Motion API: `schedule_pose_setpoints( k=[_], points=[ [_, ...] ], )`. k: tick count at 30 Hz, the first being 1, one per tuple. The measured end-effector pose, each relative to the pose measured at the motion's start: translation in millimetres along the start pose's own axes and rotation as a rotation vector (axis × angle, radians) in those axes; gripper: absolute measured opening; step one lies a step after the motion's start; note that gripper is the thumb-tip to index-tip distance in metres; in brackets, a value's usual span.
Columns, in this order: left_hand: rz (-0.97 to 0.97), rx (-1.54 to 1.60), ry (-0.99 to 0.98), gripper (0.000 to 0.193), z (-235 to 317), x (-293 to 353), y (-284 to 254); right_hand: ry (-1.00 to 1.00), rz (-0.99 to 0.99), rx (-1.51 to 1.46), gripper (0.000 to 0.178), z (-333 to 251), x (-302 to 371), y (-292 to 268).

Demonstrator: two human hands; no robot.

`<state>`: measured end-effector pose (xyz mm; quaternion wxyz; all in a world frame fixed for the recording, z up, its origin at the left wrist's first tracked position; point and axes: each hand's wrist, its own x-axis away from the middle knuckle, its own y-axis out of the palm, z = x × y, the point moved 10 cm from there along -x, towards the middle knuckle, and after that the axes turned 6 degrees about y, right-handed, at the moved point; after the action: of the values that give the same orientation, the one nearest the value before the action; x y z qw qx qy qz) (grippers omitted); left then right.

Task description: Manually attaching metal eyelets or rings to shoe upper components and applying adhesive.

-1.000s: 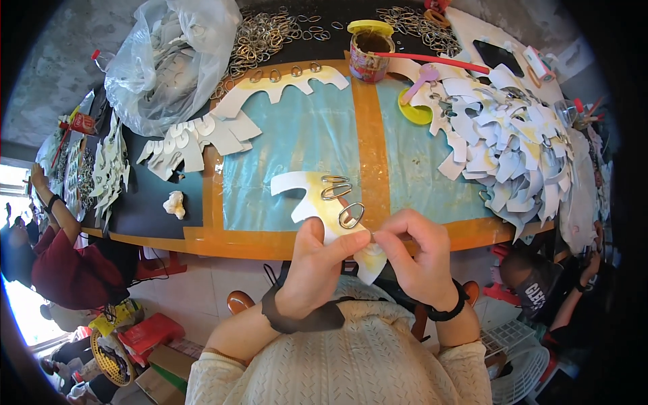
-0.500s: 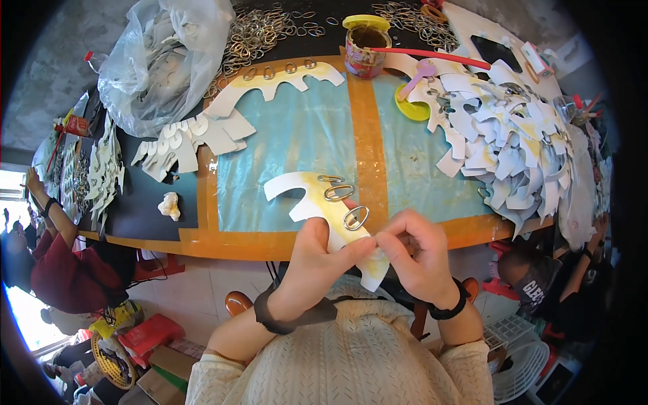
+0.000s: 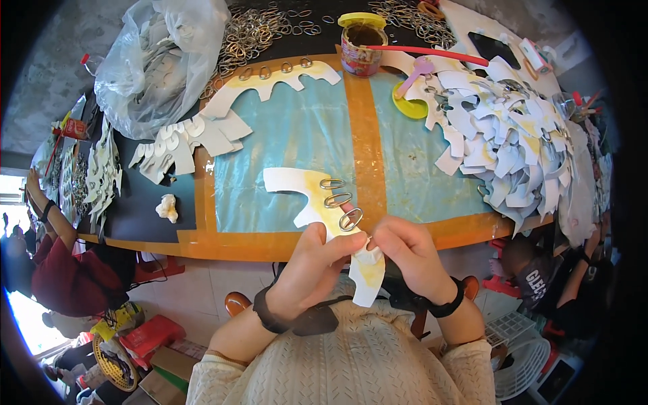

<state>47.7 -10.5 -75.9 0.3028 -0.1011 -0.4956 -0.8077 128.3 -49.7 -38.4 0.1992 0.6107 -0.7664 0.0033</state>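
A curved white strip [image 3: 312, 187] with scalloped tabs and yellowish glue stains is held up above the table's near edge. Several oval metal rings [image 3: 338, 200] sit along its side. My left hand [image 3: 312, 270] grips the strip's lower part between thumb and fingers. Against the strip's right edge, my right hand [image 3: 413, 256] is closed in a pinch beside the left thumb tip. A small shiny bit shows between the two hands, but the right fingertips hide what they pinch. Another such strip [image 3: 233, 91] with rings lies farther back on the blue sheet [image 3: 283, 135].
White strips are heaped in a pile [image 3: 520, 142] at right and in a fanned stack [image 3: 192, 142] at left. An open glue tin [image 3: 360, 57] stands at the back, near loose rings [image 3: 253, 30] and a plastic bag [image 3: 158, 74]. Other people sit at both sides.
The strip has tilted more upright, its lower end shifting left and toward me. My left hand moved slightly down and left; my right fingers still pinch at the strip's edge.
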Motion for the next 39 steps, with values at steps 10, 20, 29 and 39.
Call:
schedule_pose_setpoints(
  k=[10,20,29,39],
  points=[
    [-0.087,-0.620,0.325,0.022,27.2,12.4,14.7,-0.345,0.214,0.488,0.013,-41.8,14.6,-1.9],
    [-0.102,-0.353,0.316,0.024,19.3,15.9,13.8,0.244,0.009,-0.391,0.018,14.0,6.9,6.5],
    [-0.194,-0.605,0.566,0.022,31.8,24.2,31.2,-0.493,0.195,0.662,0.006,-67.1,23.3,3.9],
    [0.076,-0.410,0.628,0.007,32.8,21.8,20.4,-0.490,0.241,0.537,0.010,-52.9,23.4,6.9]
  ],
)
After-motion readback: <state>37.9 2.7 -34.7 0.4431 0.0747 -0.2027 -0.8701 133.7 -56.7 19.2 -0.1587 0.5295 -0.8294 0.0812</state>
